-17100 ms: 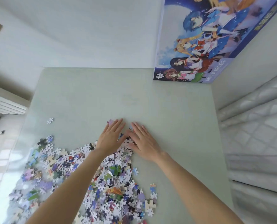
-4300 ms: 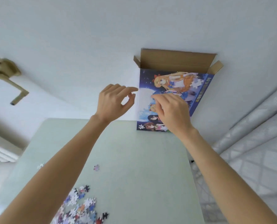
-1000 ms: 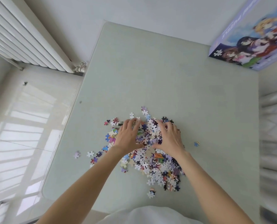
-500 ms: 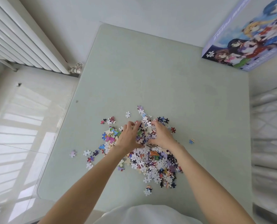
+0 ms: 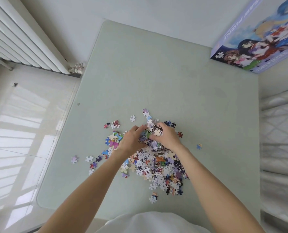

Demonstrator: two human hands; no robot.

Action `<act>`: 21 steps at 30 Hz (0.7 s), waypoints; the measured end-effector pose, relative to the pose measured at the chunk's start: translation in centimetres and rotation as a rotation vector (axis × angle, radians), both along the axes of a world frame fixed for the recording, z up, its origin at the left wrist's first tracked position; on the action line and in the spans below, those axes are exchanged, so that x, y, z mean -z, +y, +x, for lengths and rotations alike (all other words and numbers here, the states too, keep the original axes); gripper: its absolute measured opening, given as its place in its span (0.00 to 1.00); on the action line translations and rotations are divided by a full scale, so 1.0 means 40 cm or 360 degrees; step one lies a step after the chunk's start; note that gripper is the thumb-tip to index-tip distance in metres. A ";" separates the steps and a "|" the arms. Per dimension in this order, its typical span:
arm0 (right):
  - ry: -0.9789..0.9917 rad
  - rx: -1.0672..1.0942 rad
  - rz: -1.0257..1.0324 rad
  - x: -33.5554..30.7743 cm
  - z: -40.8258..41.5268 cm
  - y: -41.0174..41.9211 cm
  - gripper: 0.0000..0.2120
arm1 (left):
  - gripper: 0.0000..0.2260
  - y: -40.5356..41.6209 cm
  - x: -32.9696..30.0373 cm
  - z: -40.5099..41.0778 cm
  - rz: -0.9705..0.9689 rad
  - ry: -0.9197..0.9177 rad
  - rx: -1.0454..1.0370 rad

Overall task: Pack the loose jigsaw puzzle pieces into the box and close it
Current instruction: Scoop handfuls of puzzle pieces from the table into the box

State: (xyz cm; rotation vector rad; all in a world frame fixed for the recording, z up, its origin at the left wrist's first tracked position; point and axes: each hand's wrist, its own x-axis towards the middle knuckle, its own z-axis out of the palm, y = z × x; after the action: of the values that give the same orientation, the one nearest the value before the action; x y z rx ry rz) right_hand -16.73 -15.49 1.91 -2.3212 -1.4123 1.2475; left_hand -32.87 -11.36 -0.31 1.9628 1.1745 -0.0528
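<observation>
Head view: left hand [image 5: 131, 140] and right hand [image 5: 166, 137] cup together, gripping a heap of pieces [image 5: 154, 132] to carry toward the box [image 5: 257, 42].

Bare forearms [image 5: 82, 190], white garment [image 5: 150, 222] below.

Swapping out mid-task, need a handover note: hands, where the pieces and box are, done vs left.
Left hand and right hand: both cupped round one handful of pieces, at the far edge of the pile on the table.
Stray pieces lie left of the pile, one to the right.
Box stands at the table's far right corner; whether it is open cannot be seen.
Done: handful gathered.
Left: carry it to the box, pack the remaining pile and strays, close it.
</observation>
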 end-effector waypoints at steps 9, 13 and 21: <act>0.0035 -0.0073 -0.0082 0.000 0.007 -0.017 0.31 | 0.25 0.014 0.001 -0.020 0.0018 -0.0045 -0.0019; 0.0090 0.0010 -0.0061 -0.006 0.019 -0.010 0.34 | 0.23 0.017 -0.004 -0.027 -0.0028 -0.0081 -0.0075; -0.0168 -0.0048 0.0096 -0.016 0.044 -0.029 0.24 | 0.23 0.019 -0.016 -0.041 0.0043 -0.0060 -0.0143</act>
State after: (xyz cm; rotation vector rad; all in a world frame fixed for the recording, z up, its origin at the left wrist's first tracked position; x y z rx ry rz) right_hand -14.96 -16.64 2.56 -2.3654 -1.5011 1.0882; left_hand -34.49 -10.61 0.33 1.9240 1.2427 0.0472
